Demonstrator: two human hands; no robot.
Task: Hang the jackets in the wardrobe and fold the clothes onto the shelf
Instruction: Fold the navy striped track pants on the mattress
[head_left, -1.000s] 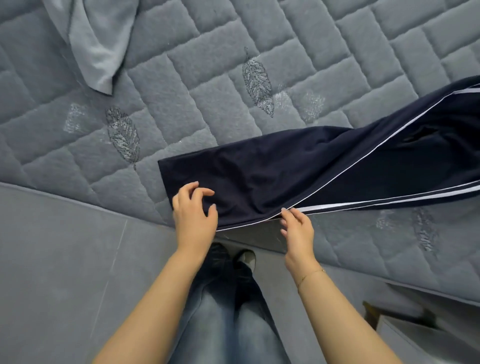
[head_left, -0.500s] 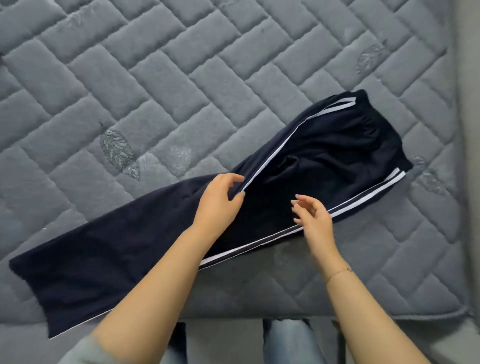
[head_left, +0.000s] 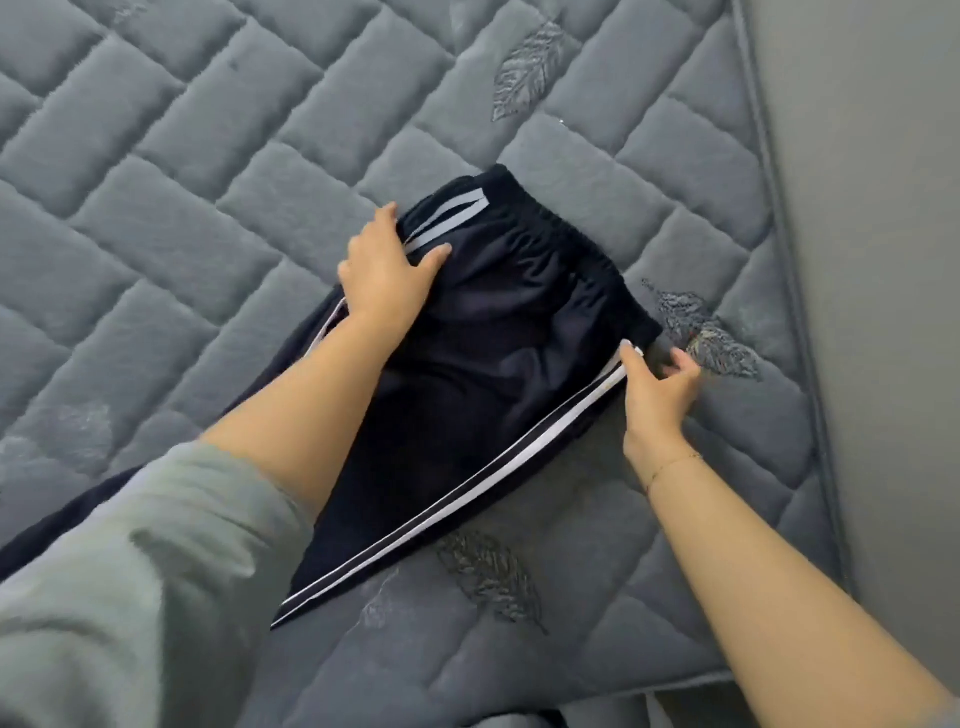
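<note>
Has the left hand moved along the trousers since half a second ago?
Yes. The left hand went from mid-leg up to the waistband end of the trousers.

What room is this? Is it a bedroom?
Probably a bedroom: dark track pants lie on a grey quilted mattress beside a plain wall.

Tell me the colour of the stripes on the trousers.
White, on dark navy trousers; the stripes along the side seam show best in the head view.

Navy trousers (head_left: 498, 374) lie flat on quilted mattress (head_left: 218, 218) — waistband farthest. Left hand (head_left: 387, 273) grips the far striped edge; right hand (head_left: 657, 387) pinches the near waistband corner.
</note>
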